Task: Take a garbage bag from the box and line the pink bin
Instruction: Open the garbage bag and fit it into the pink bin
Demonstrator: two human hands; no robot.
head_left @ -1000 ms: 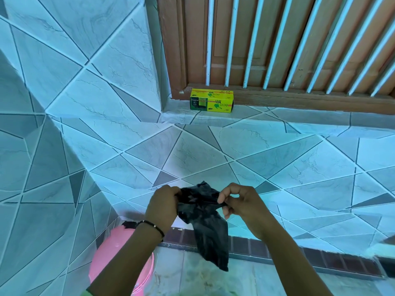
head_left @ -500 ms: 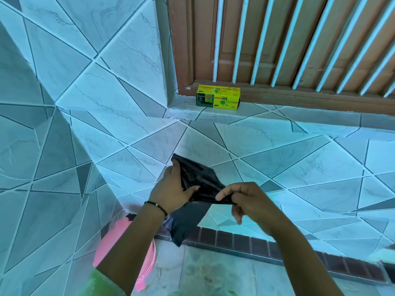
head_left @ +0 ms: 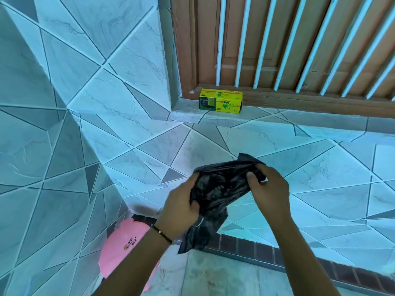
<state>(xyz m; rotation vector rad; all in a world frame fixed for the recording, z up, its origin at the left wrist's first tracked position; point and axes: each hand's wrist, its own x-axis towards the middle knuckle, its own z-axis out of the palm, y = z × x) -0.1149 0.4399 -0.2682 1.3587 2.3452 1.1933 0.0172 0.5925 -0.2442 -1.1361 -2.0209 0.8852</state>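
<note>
Black garbage bag [head_left: 220, 184] is out of the yellow box [head_left: 220, 103] on the sill, bunched between my left hand [head_left: 181, 207] and right hand [head_left: 268, 184], both gripping it. Mouth not opened yet; pink bin [head_left: 121, 251] below left, unlined.

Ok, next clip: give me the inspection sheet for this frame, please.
Surface: pale marbled floor tiles, bare where seen.
Job's things: crumpled black plastic garbage bag held at chest height; yellow-green cardboard bag box on the tiled ledge; round pink plastic bin below, unlined.
Clutter: nothing seen.
Grippers: left hand and right hand both grip the bag.
Cables: nothing seen.
Surroundings: blue-grey tiled walls, brown wooden door behind white bars.
</note>
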